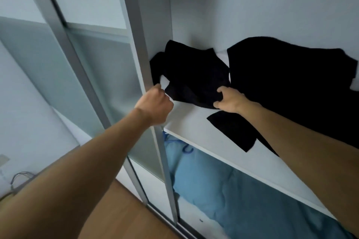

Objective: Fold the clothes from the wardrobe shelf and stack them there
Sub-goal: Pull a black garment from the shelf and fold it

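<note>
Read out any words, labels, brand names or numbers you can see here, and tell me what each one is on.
No readable text anywhere in this view.
Smaller black garment: no print or tag showing.
Larger black garment: plain, nothing written.
White shelf and sliding door frame: no lettering.
Pale plate on the far-left wall: too blurred to tell.
</note>
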Tool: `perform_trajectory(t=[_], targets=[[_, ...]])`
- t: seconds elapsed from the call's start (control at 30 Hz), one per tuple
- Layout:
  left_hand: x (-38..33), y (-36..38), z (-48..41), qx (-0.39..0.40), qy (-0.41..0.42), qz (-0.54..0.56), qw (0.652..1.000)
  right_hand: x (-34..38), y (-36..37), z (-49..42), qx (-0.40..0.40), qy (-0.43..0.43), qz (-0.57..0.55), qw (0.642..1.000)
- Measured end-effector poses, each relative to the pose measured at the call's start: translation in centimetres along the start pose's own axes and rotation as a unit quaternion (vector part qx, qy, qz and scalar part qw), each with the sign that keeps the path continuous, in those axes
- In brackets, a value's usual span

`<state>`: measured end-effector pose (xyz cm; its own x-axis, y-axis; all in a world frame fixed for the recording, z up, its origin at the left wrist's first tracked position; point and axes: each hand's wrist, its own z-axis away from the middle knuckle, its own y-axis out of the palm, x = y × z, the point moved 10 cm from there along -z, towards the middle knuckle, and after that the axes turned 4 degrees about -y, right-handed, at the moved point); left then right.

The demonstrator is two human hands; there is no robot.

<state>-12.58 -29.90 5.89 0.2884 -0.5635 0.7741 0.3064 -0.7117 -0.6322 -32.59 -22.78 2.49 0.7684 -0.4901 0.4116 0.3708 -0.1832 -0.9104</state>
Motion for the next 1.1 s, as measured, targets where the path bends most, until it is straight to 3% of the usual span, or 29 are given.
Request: perform_trajectory(t=[0.23, 0.4, 0.47, 0.5, 0.53, 0.57, 0.6, 0.67, 0.7, 0.73, 0.77, 0.8, 0.9, 0.97, 1.03, 1.1], targets=[[2.7, 2.4, -1.2, -0.048, -0.033, 0.051, 0.997, 3.0, 4.1, -1.1, 0.041, -0.02, 0.063, 0.997], [5.2, 5.5, -1.9, -0.059, -0.048, 0.102, 0.992, 4.4, 4.9, -2.2, -0.082, 0.009, 0.061, 0.995], [6.1, 7.3, -2.3, -0.027, -0.083, 0.205, 0.975, 4.9, 3.9, -2.3, -0.148, 0.007, 0.015, 0.989], [6.5, 8.5, -2.4, 0.0, -0.114, 0.293, 0.949, 5.3, 3.2, -2.1, -0.179, 0.005, -0.017, 0.984], [6.7, 10.0, -2.4, 0.043, -0.148, 0.405, 0.901, 5.9, 2.3, -1.7, -0.204, -0.002, -0.045, 0.978], [6.6, 11.6, -2.2, 0.096, -0.175, 0.539, 0.818, 7.0, 1.5, -1.2, -0.222, -0.018, -0.06, 0.973], [5.8, 13.0, -2.0, 0.153, -0.187, 0.677, 0.695, 8.4, 0.8, -0.5, -0.231, -0.043, -0.06, 0.97], [3.8, 13.9, -1.9, 0.221, -0.188, 0.868, 0.403, 11.5, 0.0, 1.2, -0.231, -0.096, -0.038, 0.967], [3.3, 13.8, -2.2, 0.228, -0.175, 0.908, 0.304, 12.9, 0.0, 2.3, -0.22, -0.119, -0.023, 0.968], [3.2, 13.5, -2.6, 0.223, -0.16, 0.928, 0.251, 14.2, 0.3, 3.5, -0.203, -0.139, -0.004, 0.969], [3.1, 13.4, -2.9, 0.215, -0.152, 0.935, 0.235, 15.5, 1.1, 4.7, -0.176, -0.159, 0.018, 0.971], [2.9, 13.4, -3.1, 0.209, -0.157, 0.933, 0.247, 16.7, 2.3, 5.8, -0.142, -0.174, 0.043, 0.974], [2.2, 13.9, -3.3, 0.172, -0.188, 0.907, 0.334, 17.9, 6.6, 8.0, -0.03, -0.168, 0.06, 0.984], [1.5, 14.6, -2.9, 0.162, -0.193, 0.894, 0.37, 17.1, 8.6, 9.1, 0.025, -0.147, -0.016, 0.989], [0.7, 15.5, -1.9, 0.164, -0.201, 0.904, 0.339, 15.1, 9.3, 10.3, 0.014, -0.097, -0.129, 0.987], [0.0, 16.3, -0.9, 0.155, -0.207, 0.92, 0.296, 11.8, 8.2, 12.2, -0.119, -0.031, -0.212, 0.97]])
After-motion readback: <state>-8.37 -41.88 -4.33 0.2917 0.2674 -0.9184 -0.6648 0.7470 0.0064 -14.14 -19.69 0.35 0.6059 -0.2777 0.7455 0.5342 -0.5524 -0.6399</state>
